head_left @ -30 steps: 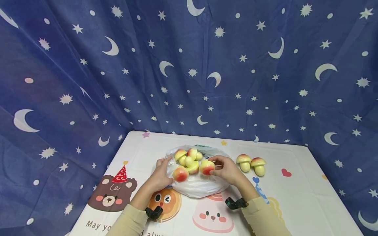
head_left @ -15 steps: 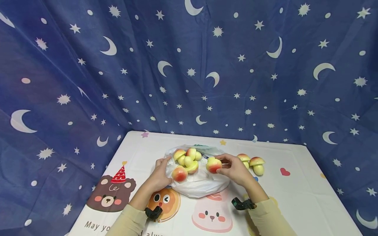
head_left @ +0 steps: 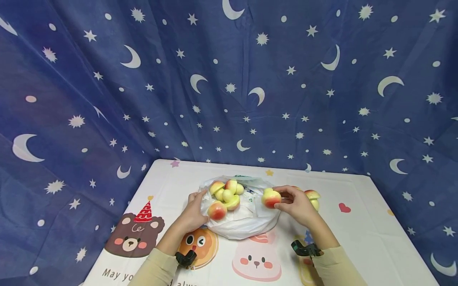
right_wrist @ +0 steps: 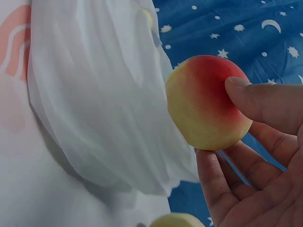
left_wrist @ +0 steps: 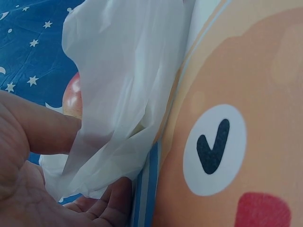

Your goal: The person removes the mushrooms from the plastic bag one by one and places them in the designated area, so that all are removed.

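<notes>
A white plastic bag (head_left: 243,231) lies with its mouth spread, several red-and-yellow toy mushrooms (head_left: 217,210) inside. My left hand (head_left: 194,212) holds the bag's left rim, the thumb (left_wrist: 47,127) inside the plastic and the fingers outside. Pinched by the cap in my right hand (head_left: 297,204) is another toy mushroom (head_left: 270,199), just over the bag's right edge. In the right wrist view its rounded cap (right_wrist: 203,104) shows, with the thumb pressed on the red patch.
Behind my right hand, a toy mushroom (head_left: 313,195) stands on the table, partly covered, with a second one almost hidden beside it. The white tablecloth (head_left: 368,238) carries cartoon prints. A blue star-and-moon curtain (head_left: 229,79) hangs behind the table.
My right hand has moved right with the toy mushroom, from over the bag's middle to its right edge, now covering more of the table mushrooms. My left hand stays on the rim.
</notes>
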A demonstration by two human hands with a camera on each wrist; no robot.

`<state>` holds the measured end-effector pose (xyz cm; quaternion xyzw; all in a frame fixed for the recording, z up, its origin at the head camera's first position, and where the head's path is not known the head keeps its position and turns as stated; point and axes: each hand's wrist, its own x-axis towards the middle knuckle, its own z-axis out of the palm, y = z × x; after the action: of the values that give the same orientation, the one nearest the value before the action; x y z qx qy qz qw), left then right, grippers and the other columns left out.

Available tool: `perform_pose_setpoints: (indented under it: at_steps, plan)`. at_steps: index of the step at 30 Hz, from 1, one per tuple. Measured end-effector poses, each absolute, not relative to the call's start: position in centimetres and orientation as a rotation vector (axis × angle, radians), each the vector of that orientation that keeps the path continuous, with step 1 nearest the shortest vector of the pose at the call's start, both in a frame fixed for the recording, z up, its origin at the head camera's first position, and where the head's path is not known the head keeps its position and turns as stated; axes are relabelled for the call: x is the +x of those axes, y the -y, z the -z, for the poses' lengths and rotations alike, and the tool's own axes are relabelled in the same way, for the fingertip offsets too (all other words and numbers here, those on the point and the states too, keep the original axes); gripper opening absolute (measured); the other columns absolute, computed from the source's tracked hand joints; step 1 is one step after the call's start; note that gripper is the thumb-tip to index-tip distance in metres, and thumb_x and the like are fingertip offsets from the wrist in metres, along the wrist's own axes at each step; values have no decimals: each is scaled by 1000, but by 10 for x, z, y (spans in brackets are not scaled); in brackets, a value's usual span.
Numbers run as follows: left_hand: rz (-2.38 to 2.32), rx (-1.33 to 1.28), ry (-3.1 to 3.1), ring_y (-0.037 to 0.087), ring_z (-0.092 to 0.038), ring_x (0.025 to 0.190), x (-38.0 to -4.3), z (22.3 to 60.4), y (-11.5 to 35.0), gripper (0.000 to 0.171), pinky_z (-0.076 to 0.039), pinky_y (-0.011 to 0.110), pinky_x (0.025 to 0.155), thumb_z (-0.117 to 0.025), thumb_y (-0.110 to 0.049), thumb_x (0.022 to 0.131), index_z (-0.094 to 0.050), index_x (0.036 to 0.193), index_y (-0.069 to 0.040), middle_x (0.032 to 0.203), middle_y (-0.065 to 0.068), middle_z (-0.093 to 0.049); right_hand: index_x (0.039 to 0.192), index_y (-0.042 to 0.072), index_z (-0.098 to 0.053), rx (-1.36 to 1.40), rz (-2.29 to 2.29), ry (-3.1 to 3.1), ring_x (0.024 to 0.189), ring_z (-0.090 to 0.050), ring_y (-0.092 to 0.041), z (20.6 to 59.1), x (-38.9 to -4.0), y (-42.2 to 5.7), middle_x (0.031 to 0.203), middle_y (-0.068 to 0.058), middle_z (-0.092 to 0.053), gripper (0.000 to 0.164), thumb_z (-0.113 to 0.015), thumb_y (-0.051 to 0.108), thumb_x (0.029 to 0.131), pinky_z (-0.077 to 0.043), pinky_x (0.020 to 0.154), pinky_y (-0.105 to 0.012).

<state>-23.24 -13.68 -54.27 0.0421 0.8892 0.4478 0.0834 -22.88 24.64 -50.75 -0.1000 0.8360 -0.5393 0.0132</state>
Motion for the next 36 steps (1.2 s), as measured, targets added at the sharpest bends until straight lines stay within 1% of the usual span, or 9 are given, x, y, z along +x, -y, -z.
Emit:
perform_pose_setpoints:
  at_steps: [5,11,15,19,21,25,28,31,36]
  plan:
    - [-1321,122,-2662,46,-49,135,-232,543,138,103,-52,55,110,-74,8,74,-34,167,-9,162,25,-30,137,1,-68,-261,1680,-2607,117,-75,-35,505,-226,-255,136,-25,-68,50,-82,0,89,-62,92,-22]
    - [-1343,151,-2667,45,-49,135,-233,543,138,105,-49,56,114,-76,8,71,-35,167,-8,158,24,-33,138,2,-68,-261,1677,-2631,116,-76,-36,505,-223,-268,138,-24,-68,50,-82,1,90,-62,90,-23]
    - [-1341,154,-2669,45,-49,135,-233,544,138,105,-48,57,115,-76,8,71,-35,167,-8,158,25,-33,135,1,-69,-294,1697,-2636,112,-76,-26,504,-220,-276,139,-25,-67,48,-82,-1,89,-61,90,-20]
    - [-1326,140,-2671,45,-50,134,-234,546,138,105,-50,54,111,-76,7,72,-35,167,-10,159,25,-32,135,0,-68,-274,1690,-2648,111,-74,-14,504,-215,-285,147,-24,-62,47,-81,-2,90,-59,91,-16]
    - [-1312,137,-2677,45,-51,132,-234,546,137,104,-52,54,109,-76,7,74,-35,167,-11,160,26,-31,137,0,-67,-240,1655,-2674,111,-73,-12,504,-211,-290,148,-24,-61,48,-81,-1,90,-58,90,-14]
    - [-1303,140,-2679,45,-51,133,-233,547,136,102,-49,57,113,-77,5,75,-35,167,-12,160,25,-32,138,1,-67,-157,1573,-2730,110,-71,-12,507,-203,-300,139,-21,-63,50,-82,3,91,-57,89,-12]
    - [-1307,139,-2679,45,-51,135,-233,547,136,102,-48,59,116,-77,5,75,-36,167,-11,160,25,-31,138,2,-67,-102,1570,-2710,109,-71,-10,511,-199,-306,137,-20,-64,51,-84,5,90,-58,89,-13]
    - [-1303,134,-2680,45,-51,134,-233,546,136,102,-49,58,114,-76,5,75,-36,167,-11,160,25,-31,140,1,-65,-60,1590,-2668,109,-71,-9,515,-195,-310,139,-22,-65,54,-84,6,90,-59,89,-14]
    - [-1299,122,-2677,45,-52,133,-233,545,137,102,-51,55,111,-76,6,75,-35,167,-11,160,26,-31,142,0,-64,-9,1593,-2639,109,-73,-13,524,-191,-313,137,-24,-67,56,-84,5,90,-59,88,-15]
